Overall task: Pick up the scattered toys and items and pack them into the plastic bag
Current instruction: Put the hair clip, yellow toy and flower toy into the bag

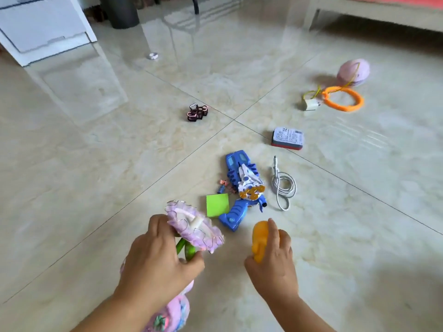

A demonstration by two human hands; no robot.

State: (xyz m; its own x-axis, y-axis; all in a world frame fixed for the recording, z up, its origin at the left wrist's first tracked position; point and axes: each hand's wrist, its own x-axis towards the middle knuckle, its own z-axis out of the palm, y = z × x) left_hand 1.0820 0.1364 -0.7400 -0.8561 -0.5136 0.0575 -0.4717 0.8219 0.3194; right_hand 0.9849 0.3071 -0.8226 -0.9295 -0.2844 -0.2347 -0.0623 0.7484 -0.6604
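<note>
Both hands hover low over a glossy tiled floor (96, 164). The left hand (158, 257) grips a frilly purple flower toy (194, 226); the right hand (273, 257) clasps one orange toy (260, 238). Just ahead lie one blue toy gun (239, 188), one green notepad (217, 204), one white cable (284, 185), possibly a card box (287, 138). Open floor spreads left; no bag visible.

Green stem (185, 250) mostly hidden under left hand (158, 257). Pink plush thing (171, 312) cut off by bottom edge, unidentifiable. Tiny shiny object (153, 56) too small to tell.
</note>
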